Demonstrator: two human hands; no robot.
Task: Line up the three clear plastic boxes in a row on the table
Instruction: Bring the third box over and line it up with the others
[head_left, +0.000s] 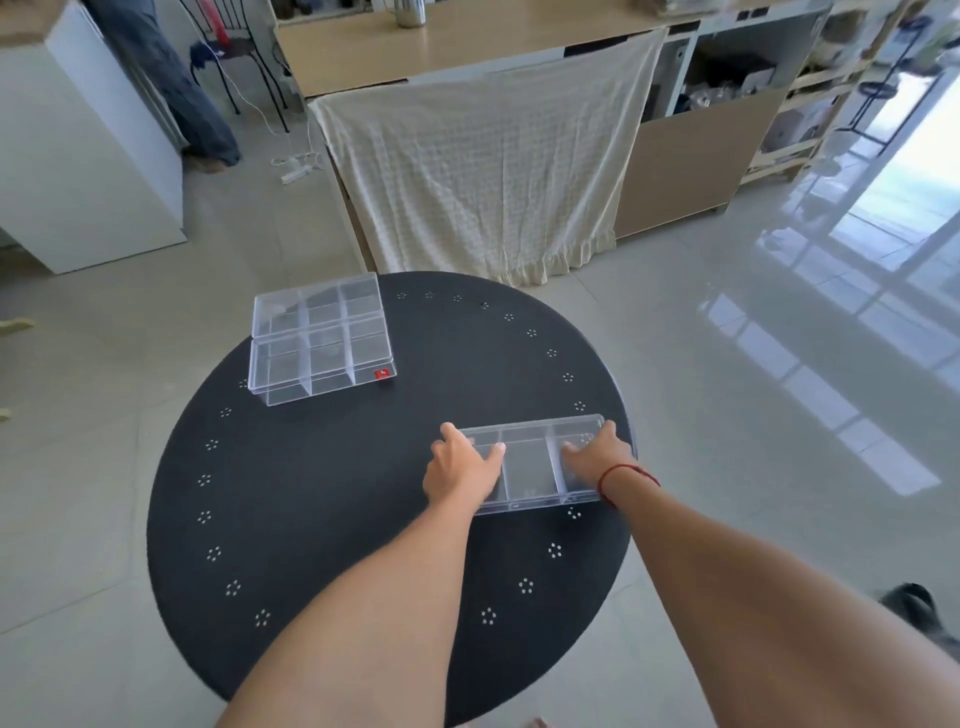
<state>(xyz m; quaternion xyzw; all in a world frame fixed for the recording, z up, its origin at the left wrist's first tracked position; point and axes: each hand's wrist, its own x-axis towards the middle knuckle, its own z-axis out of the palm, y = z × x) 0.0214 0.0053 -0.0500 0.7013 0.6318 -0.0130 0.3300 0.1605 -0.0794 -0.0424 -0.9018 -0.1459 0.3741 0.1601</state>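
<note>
On table's (322, 519) right side, clear box (530, 467) btwn both hands, left hand (460, 473) & right hand (597, 457) gripping its ends.

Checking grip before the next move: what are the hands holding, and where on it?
Both hands are on the clear divided box: left hand at its left end, right hand at its right end, fingers over the top.

A home: tiled floor (727, 364), draped towel (483, 171), cluttered shelves (810, 104).

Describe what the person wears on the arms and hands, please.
Both forearms are bare, with no sleeves in view. The right hand has a thin red string bracelet around its wrist. The left hand wears nothing: no glove, ring or watch shows.
</note>
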